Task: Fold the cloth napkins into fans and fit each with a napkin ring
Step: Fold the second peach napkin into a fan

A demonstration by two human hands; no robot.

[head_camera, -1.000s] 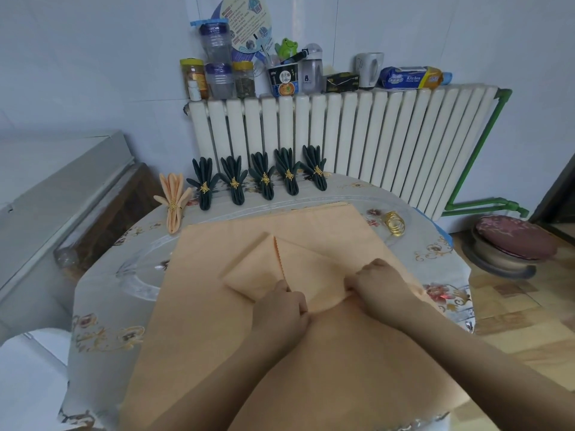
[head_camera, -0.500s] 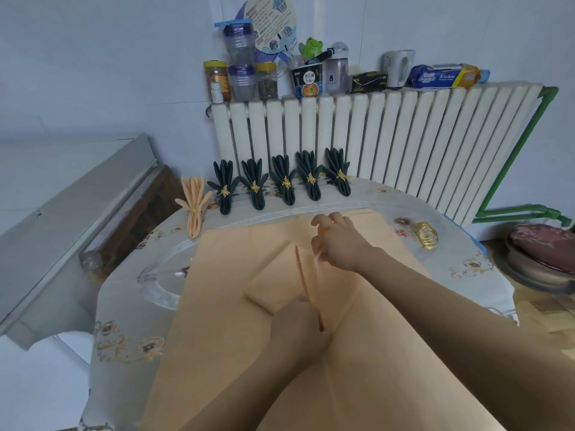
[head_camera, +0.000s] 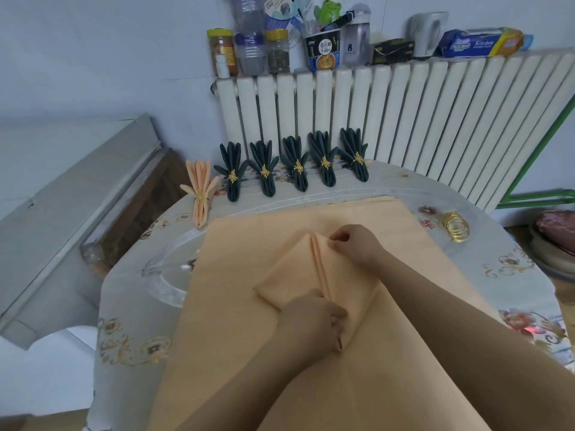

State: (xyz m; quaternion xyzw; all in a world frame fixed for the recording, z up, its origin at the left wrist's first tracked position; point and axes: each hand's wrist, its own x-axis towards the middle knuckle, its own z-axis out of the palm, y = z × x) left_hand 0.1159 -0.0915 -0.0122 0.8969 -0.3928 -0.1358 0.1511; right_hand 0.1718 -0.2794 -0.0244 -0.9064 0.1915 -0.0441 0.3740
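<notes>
Taking the folded peach napkin [head_camera: 298,275] as the landmark, a finished peach fan [head_camera: 199,194] lay well off to its far left, already ringed, and a row of five dark green fans [head_camera: 297,168] stood beyond it against the radiator [head_camera: 404,119]; so the work in hand was, by my reckoning, the second peach one. The napkin itself lay on top of a stack of flat peach cloths [head_camera: 242,306] on the table [head_camera: 130,290], with narrow pleats running down its middle. At its near end the left hand [head_camera: 314,321] had its fingers curled tight around the gathered pleats, pinching them together. At its far end the right hand [head_camera: 351,245] nipped the top of the next fold between thumb and fingertips. The risk here seemed plain: with the pleats held only at the two ends, any slackening of either pinch would let the middle spring open and the folds go uneven. The cloth beneath, being the same fabric, could also drag up with a fold or slip and skew the creases. To the far right of the napkin lay the spare gold rings [head_camera: 455,227], well apart, so reaching for one would leave a single hand to keep the pleats shut.
</notes>
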